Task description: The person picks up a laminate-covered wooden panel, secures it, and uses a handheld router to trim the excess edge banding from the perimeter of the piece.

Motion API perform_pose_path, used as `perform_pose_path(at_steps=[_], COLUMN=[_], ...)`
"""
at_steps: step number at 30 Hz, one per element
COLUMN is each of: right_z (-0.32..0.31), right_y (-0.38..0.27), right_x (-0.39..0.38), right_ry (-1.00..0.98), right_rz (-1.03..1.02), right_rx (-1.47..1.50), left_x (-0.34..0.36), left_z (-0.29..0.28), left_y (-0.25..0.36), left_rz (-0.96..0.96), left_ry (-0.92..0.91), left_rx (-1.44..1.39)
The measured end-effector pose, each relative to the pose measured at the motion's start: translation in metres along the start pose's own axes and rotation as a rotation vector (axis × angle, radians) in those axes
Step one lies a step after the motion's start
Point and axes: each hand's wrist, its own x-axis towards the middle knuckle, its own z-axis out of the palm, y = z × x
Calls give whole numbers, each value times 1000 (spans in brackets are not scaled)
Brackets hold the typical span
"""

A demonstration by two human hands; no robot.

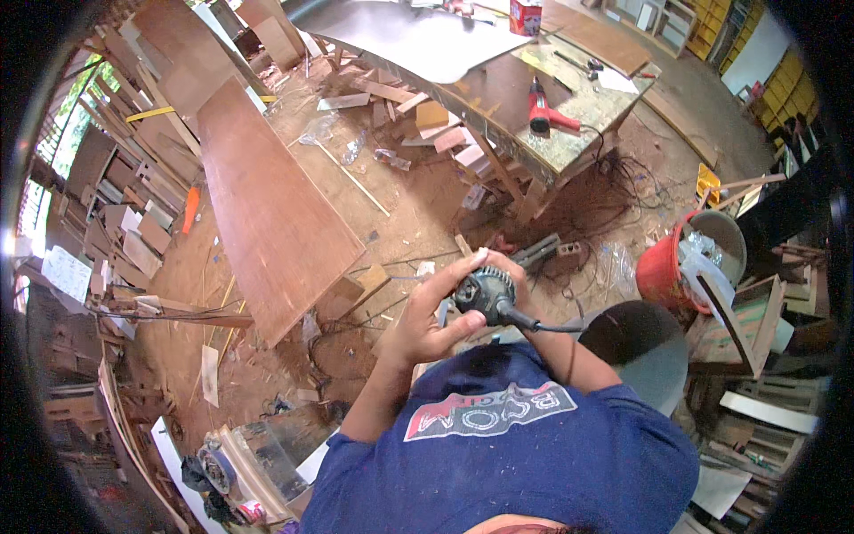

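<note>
The workbench is the biggest thing around, standing well ahead of the person and apart from both hands. Next comes the long brown board, slanting across the left side; its visible face looks whole, with no cutout or fitting on it, and no tool touches it. A glossy white sheet lies flat on the bench, also untouched. The red bucket, filled with clear plastic, stands off to the right, well apart from the hands.

In front of the navy shirt, the left hand is wrapped around a dark corded power tool, thumb on the near side and fingers over the far side. The right hand is against the far right side of it; its fingers are mostly hidden, so I cannot tell how firmly they are closed. The dark power tool sits between the hands, its cord running off to the right.

As for progress, I judge that the tool is being handled rather than used on the board or sheet: it is picked up and held, while both panels look unworked.
</note>
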Motion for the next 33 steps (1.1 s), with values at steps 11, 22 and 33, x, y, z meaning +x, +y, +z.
perform_pose_path(at_steps=[11,22,33], right_z=[-19,-40,-65], right_y=[-9,6,34], right_x=[3,-14,-75], right_ry=[-206,-59,-99], right_rz=[-346,-173,108], right_rx=[-337,-413,-656], left_x=[-18,-190,-296], left_z=[-32,15,56], left_y=[-14,-261,-316], left_rz=[-222,-863,-1005], left_ry=[-71,280,166], left_rx=[-277,415,679])
